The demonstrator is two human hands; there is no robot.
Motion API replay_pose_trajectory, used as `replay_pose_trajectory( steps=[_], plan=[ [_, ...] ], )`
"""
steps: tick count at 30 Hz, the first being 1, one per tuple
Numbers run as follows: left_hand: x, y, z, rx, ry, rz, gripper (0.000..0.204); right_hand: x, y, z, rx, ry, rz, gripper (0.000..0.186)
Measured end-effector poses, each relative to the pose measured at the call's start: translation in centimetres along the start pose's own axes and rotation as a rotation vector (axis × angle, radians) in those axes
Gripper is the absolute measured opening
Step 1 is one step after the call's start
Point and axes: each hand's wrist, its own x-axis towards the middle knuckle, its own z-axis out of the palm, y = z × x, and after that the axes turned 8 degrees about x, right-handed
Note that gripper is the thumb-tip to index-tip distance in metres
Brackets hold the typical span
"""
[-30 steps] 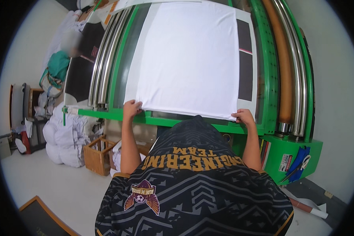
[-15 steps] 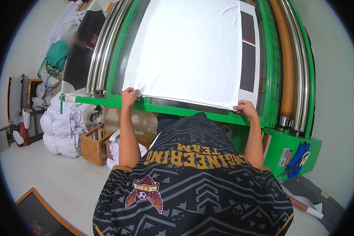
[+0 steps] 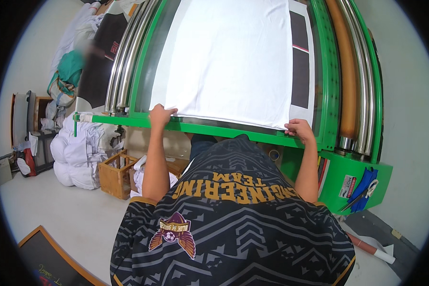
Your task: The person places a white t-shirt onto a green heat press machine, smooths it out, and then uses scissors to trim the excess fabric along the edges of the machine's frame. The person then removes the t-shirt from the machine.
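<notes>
White fabric (image 3: 231, 62) lies spread over the bed of a green roller machine (image 3: 331, 90). Beneath it is printed paper (image 3: 299, 62) whose dark panels and thin red-white stripe show along the right side. My left hand (image 3: 162, 116) pinches the near left corner of the fabric, its fingertips curled over the edge. At the near right corner, my right hand (image 3: 298, 129) grips the fabric's edge between thumb and fingers. Between the two hands the near hem runs fairly straight, just inside the machine's green front rail (image 3: 214, 133).
Steel rollers (image 3: 128, 57) flank the bed at left, with a brown roller (image 3: 346, 71) at right. Scissors (image 3: 367, 190) hang on a green box at lower right. Bundled white cloth (image 3: 76, 157) and a wooden stool (image 3: 117, 174) stand at left. A dark framed board (image 3: 52, 260) lies lower left.
My left hand has shifted slightly right along the fabric's near edge, turning its back upward. Around it the wrinkles have changed. My right hand still grips its corner, almost unmoved.
</notes>
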Motion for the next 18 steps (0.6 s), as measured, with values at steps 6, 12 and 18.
replay_pose_trajectory(
  steps=[6,12,18],
  plan=[
    [2.0,0.6,-1.0,-0.086,-0.415,-0.032,0.032,-0.5,-6.0,2.6,0.538,-0.168,-0.225,0.017],
    [-0.3,5.6,-9.4,-1.283,-0.458,-0.124,0.021,0.2,-11.7,3.3,0.855,-0.15,-0.324,0.014],
    [0.3,5.6,-10.1,-1.452,-0.388,-0.032,0.022,-0.5,-11.7,3.2,0.961,-0.121,-0.344,0.01]
  ],
)
